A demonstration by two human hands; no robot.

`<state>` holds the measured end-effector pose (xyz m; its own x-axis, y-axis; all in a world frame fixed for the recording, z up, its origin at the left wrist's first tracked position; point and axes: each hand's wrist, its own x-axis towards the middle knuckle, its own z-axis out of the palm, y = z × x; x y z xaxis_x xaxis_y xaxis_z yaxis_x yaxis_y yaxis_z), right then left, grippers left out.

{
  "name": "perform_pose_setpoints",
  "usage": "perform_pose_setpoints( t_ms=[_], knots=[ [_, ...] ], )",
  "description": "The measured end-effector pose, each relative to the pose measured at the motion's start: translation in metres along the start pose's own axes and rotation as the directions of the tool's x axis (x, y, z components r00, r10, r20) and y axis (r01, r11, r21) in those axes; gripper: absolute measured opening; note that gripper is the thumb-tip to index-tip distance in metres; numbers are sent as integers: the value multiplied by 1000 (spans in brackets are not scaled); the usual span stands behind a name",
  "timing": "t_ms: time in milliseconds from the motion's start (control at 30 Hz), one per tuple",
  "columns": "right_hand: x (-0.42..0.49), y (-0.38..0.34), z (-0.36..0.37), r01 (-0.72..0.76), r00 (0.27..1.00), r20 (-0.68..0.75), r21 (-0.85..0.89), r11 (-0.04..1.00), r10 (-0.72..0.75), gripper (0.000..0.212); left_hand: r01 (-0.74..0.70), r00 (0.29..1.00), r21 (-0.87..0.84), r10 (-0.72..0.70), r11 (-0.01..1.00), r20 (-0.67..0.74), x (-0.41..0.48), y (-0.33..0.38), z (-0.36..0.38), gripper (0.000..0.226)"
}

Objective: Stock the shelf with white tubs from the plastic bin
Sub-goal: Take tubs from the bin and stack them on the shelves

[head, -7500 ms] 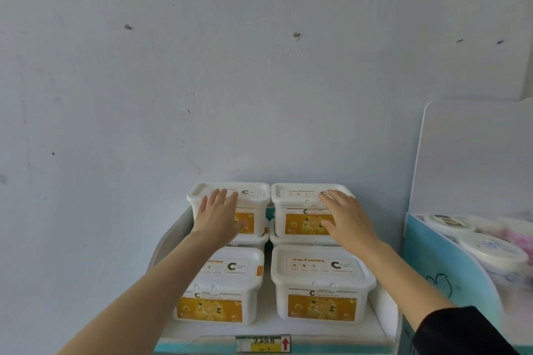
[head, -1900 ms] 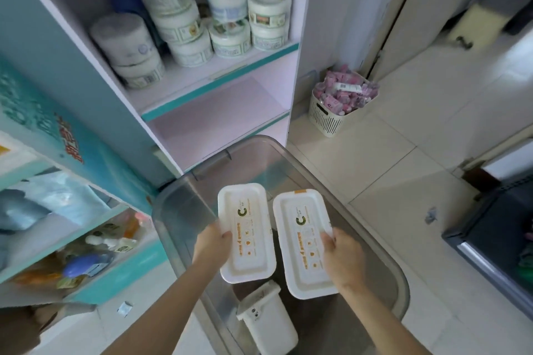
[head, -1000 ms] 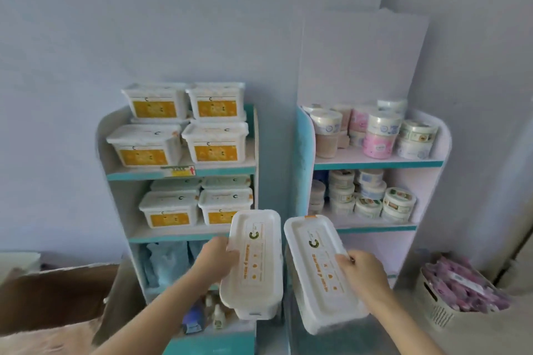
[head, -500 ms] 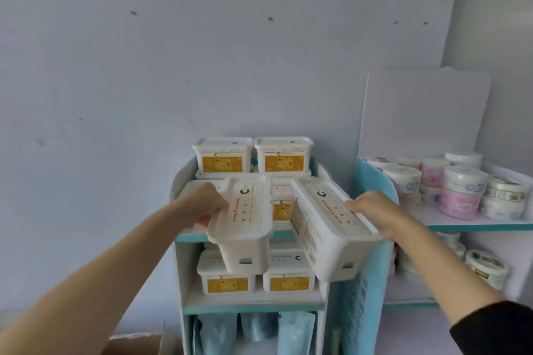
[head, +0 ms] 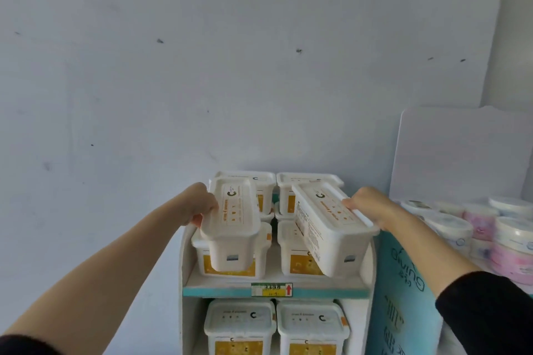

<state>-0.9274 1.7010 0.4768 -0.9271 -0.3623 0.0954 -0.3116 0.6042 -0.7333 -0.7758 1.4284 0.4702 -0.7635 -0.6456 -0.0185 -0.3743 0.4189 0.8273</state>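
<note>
Both grips are curled round a white tub each: the left grip [head: 202, 206] holds the left tub [head: 233, 228] by its rim, and the right grip [head: 367, 203] clasps the right tub [head: 328, 228], which tilts inward. In the last half second the pair has risen from in front of the shelf [head: 219, 292] edge to hang just over the front-row tubs [head: 199, 251] on its top level. The plastic bin is out of view. Placing looks next: each tub probably needs levelling and setting down as a second layer, matching the rear stack [head: 308, 179].
</note>
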Motion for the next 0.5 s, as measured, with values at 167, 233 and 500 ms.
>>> perform_pose_setpoints(
  t_ms=[167, 233, 500],
  knots=[
    [43, -15, -1, 38, 997, 67, -115, 993, -31, 14, -26, 999, 173, 29, 985, -17, 32, 0, -2, 6],
    [60, -16, -2, 47, 994, 106, -135, 990, -33, 15, -43, 998, 238, 52, 970, -33, 47, 3, -1, 15],
    [102, -1, -2, 39, 978, 206, -108, 993, -16, 11, -171, 985, 396, 168, 902, 41, 78, 24, 17, 34]
  ],
)
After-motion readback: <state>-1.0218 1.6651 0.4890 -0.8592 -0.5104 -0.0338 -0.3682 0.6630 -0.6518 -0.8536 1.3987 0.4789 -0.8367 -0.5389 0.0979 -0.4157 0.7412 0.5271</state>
